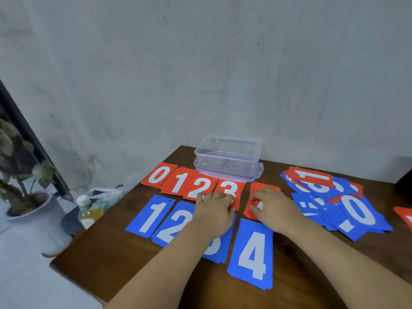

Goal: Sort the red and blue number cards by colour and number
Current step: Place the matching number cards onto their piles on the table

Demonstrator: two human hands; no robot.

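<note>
The desk (124, 259) is showing bare wood at 7 o'clock from the hands, and its left edge is running just beside the blue 1 card (151, 216). A gap of wood is lying between the rows and the loose pile of red and blue cards (356, 215) at 3 o'clock.

The cards are flat rectangles with bold white digits. The far row is reading red 0 card (158, 174), red 1 card (178, 181), red 2 card (200, 186) and red 3 card (229, 188), overlapping slightly. The near row is showing the blue 2 card (176, 224), a blue card (214, 244) mostly hidden under the forearm, and the blue 4 card (253, 255).

The left hand (214, 210) is resting with its fingers laid on the red 3 card. The right hand (274, 208) is pressing its fingertips on another red card (263, 188), hiding its digit.

A clear plastic container (227, 157) is standing at 12 o'clock, touching the red row.
</note>
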